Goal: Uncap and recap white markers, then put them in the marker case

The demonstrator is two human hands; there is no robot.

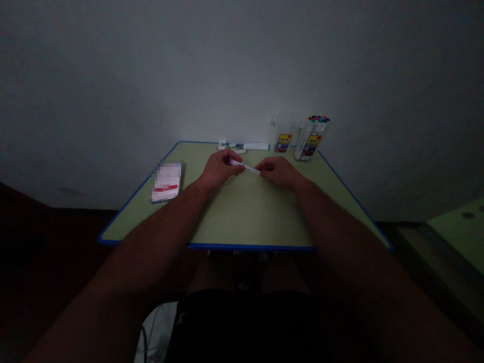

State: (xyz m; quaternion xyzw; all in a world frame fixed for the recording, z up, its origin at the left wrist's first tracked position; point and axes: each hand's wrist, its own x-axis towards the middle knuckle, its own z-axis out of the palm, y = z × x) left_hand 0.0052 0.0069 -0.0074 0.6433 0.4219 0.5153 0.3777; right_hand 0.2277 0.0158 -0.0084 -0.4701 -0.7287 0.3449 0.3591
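Note:
Both of my hands meet above the middle of the table, joined by a slim white marker (252,169). My left hand (219,169) pinches its left end, where a pinkish-purple tint shows near the fingers. Thumb and fingertips of my right hand (282,171) are closed on the opposite end. Whether the marker's cap is on or off I cannot tell. Just beyond my left hand, several white marker pieces (240,151) lie near the wall, along with longer white markers (256,146) that have a green end.
A phone-like device (167,180) with a blurred screen lies on the left of the light green table (253,222), which has a blue edge. At the back right stand a clear plastic case (283,142) and another case filled with colourful-tipped markers (311,140). The wall (242,70) rises behind.

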